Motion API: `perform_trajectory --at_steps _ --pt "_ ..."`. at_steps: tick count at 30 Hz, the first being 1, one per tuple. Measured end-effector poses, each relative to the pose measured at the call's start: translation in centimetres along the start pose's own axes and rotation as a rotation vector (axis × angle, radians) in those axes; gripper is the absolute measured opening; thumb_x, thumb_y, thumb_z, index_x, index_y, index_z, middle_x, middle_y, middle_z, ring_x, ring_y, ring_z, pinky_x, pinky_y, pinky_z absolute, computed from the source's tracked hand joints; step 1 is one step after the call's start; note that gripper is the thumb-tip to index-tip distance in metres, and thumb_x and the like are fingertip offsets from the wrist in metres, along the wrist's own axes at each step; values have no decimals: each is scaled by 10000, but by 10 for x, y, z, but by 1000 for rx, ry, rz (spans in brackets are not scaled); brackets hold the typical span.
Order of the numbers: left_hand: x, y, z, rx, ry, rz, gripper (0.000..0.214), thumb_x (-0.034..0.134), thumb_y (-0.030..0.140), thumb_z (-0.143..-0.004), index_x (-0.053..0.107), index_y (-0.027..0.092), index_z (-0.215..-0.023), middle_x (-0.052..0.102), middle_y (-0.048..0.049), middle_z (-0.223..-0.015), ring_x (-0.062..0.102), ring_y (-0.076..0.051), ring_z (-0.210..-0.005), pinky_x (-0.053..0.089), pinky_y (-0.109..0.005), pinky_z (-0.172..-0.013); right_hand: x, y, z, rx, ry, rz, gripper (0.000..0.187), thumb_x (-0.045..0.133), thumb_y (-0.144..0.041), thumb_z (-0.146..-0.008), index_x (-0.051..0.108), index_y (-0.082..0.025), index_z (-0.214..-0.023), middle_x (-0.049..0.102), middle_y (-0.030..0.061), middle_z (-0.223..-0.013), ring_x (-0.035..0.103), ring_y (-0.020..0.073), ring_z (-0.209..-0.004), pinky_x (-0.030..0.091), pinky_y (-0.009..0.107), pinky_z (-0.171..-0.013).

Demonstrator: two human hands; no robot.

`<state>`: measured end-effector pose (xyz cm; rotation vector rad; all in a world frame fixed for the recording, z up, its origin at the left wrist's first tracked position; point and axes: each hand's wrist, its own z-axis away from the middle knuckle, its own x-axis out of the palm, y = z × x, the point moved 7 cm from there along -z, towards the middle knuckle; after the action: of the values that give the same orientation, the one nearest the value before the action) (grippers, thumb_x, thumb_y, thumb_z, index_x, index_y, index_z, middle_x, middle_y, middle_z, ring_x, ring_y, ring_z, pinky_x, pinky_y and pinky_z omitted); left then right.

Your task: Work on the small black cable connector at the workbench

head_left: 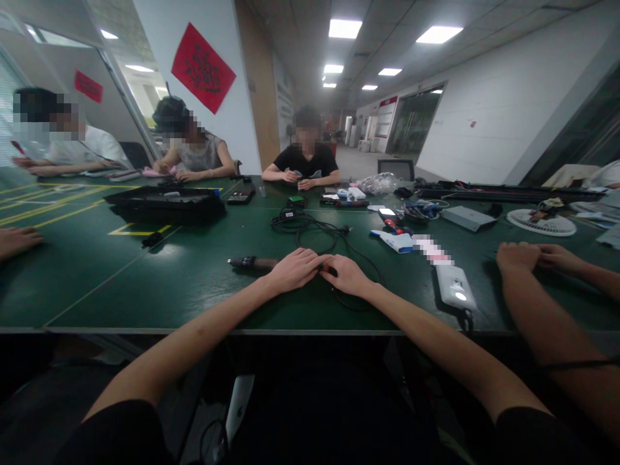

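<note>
A dark electric screwdriver (256, 263) lies on the green table with its bit end pointing left. Over its rear end is my left hand (296, 267), closed around it with the fingers reaching towards the other hand. My right hand (345, 275) is closed too, its fingertips pinching the black cord (321, 266) where it meets the tool's tail. Both hands touch at the fingers, and they hide the joint between tool and cord. More black cable (310, 223) loops on the table just beyond my hands.
A black tray-like housing (167, 205) lies at the left, near a small black part (153, 240). To the right are a blue-and-white packet (394, 241), a white power bank (454, 285), a grey box (467, 218) and a white fan grille (541, 222). Another person's hands (526, 256) rest at the right.
</note>
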<state>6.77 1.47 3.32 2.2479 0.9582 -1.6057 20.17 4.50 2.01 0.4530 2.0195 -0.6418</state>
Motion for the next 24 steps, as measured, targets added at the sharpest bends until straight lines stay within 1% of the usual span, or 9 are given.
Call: perform_trajectory --at_steps 4,8,13,15,20,24 --pt "-1 0 0 -4 10 -7 593 479 269 -1047 315 195 -1612 644 -103 -1199 577 -254 -1160 439 -391 -1020 0 0 1 4 1 1 127 690 -256 -975 666 -187 -871 706 62 -946 621 201 -887 457 320 -833" --pt "0 1 1 30 6 9 615 489 234 -1031 307 207 -1618 641 -99 -1242 570 -242 -1193 429 -382 -1054 -2 0 1 25 1 2 118 697 -242 -964 659 -183 -868 704 59 -934 621 199 -869 453 322 -826" --pt "1 -2 0 -6 5 -10 596 469 277 -1059 295 202 -1624 650 -93 -1198 583 -240 -1148 440 -388 -1021 -2 -1 0 17 -16 -10 107 702 -243 -961 664 -182 -881 696 59 -929 621 199 -879 457 321 -833" --pt "-1 -1 -1 -1 9 -1 610 478 289 -1054 290 198 -1627 647 -97 -1202 580 -245 -1157 439 -390 -1024 -2 -1 0 19 -13 -10 108 701 -245 -963 667 -181 -882 695 60 -931 620 199 -875 457 323 -831" --pt "-2 1 -1 25 2 26 620 476 233 -1031 296 209 -1624 645 -101 -1225 575 -244 -1186 429 -387 -1037 -3 0 0 38 -16 -17 119 709 -240 -958 669 -182 -863 698 58 -929 622 199 -870 456 323 -821" --pt "0 -1 -2 -9 4 10 582 453 269 -1057 306 198 -1616 650 -101 -1181 587 -247 -1145 432 -391 -1017 -3 0 0 32 -19 -13 106 707 -242 -961 675 -181 -880 696 55 -922 618 194 -865 454 315 -813"
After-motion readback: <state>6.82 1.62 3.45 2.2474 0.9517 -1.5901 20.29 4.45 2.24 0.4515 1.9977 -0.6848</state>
